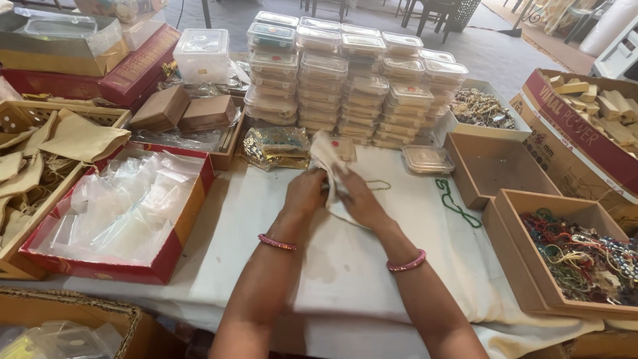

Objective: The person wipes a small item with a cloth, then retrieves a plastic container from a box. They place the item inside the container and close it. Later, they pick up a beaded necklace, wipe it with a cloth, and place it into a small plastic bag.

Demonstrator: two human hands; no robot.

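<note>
Both forearms converge toward 12 o'clock at table centre. Left hand [304, 193] and right hand [355, 198] pinch a cream cloth pouch [331, 154], long axis 11–5, top end pointing 11 o'clock toward stacked plastic boxes [345, 80].

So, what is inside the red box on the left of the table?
The red box is filled with clear plastic bags, loosely heaped. They cover its bottom, so anything lying under them cannot be seen. Neither hand touches it.
</note>
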